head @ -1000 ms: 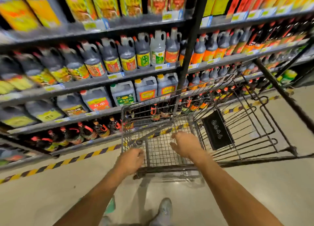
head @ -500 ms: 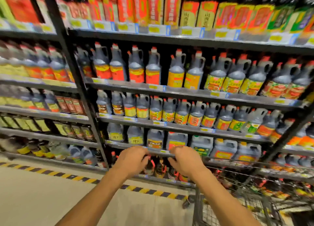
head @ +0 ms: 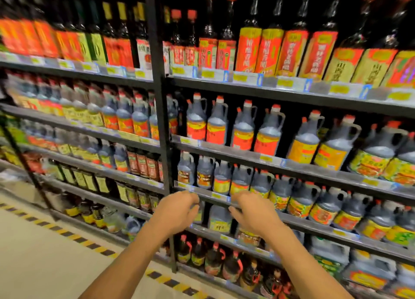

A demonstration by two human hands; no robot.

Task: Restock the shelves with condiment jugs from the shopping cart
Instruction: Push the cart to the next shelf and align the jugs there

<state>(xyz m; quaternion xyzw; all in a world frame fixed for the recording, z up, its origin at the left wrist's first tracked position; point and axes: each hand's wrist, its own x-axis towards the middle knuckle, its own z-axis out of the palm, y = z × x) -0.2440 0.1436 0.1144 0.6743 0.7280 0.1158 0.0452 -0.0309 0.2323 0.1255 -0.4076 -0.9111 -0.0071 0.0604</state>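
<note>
Left hand [head: 177, 211]: raised in front of the shelving, fingers curled loosely downward, holding nothing.
Right hand [head: 253, 213]: raised beside the left at the same height, fingers bent and slightly spread, also holding nothing.
Gap between hands: a grey jug [head: 220, 219] on a lower shelf shows between them; whether either hand touches the shelf edge is hard to tell through the blur.
Condiment jugs [head: 244, 130]: dark, handled, red-capped jugs with red, orange and yellow labels, standing upright in rows on the middle shelves, right of the black upright post [head: 160, 123].
Smaller jugs [head: 222, 178]: a tighter row 1 shelf below, just above the hands.
Top shelf: tall dark bottles [head: 249, 44] with red and gold labels, upright, side by side.
Shelf rails [head: 265, 158]: grey edges carrying yellow price tags.
Bottom shelf: small dark bottles with red handles [head: 215, 258], near the floor.
Floor [head: 40, 253]: pale, with a yellow and black striped line [head: 94, 246] running along the base of the shelving.
Shopping cart: out of view.
</note>
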